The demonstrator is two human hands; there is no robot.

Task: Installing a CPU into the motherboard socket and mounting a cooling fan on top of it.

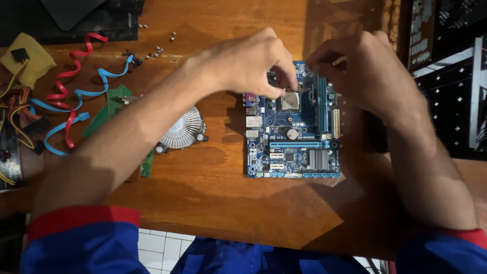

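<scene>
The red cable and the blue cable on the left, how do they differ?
The red cable is wavy and runs mostly top to bottom; the blue cable is smoother and sweeps sideways, curling into a loop at the lower left. The red one starts nearer the table's far edge. The two cross. Both are flat ribbons lying loose, away from both hands.

Both the left hand [248,63] and right hand [365,68] hover over a blue motherboard [293,137] on the wooden table [203,187].

Warm wooden table [213,193] above white floor tiles [157,246]
</scene>
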